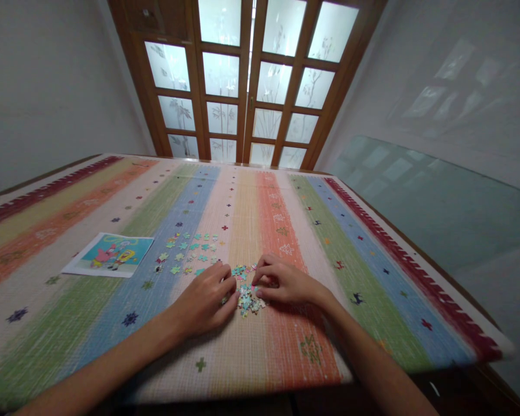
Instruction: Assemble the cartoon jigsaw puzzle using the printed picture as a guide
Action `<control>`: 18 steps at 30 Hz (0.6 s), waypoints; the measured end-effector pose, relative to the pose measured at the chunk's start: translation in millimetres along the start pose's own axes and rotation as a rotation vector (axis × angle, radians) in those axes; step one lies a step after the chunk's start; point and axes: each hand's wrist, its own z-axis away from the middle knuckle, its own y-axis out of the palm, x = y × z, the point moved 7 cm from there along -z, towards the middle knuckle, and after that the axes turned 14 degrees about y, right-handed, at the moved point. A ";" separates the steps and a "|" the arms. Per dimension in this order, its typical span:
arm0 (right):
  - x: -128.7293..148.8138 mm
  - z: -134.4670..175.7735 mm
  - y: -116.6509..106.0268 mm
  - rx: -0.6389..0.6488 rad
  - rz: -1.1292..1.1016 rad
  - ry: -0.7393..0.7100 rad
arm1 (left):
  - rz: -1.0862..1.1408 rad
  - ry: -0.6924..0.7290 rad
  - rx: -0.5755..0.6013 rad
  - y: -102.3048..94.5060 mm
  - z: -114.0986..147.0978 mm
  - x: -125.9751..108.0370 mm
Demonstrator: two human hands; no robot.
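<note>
A pile of loose jigsaw puzzle pieces (246, 300), mostly pale blue-green with bits of pink and yellow, lies on the striped tablecloth between my hands. At its left edge, my left hand (212, 296) has its fingers curled in, and a small bit of a puzzle piece shows between thumb and fingers. From the right, my right hand (279, 282) reaches onto the pile with bent fingers and thumb drawn together; what its fingertips hold is hidden. Beyond my left hand, several separate puzzle pieces (194, 247) are spread in loose rows.
A picture card (117, 256) with two cartoon figures lies flat on the left. The striped tablecloth (156, 341) covers the table, whose front edge is close to me. Wooden doors with glass panes (242, 86) stand behind, and a glass panel (437, 196) leans at right.
</note>
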 end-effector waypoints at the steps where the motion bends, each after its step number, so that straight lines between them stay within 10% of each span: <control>1: -0.1 -0.3 0.2 0.000 0.003 0.003 | 0.011 0.004 -0.001 2.2 -2.2 -2.0; 18: -1.4 -1.5 -0.1 -0.020 -0.015 -0.015 | -0.030 0.016 0.044 29.8 -16.2 -8.8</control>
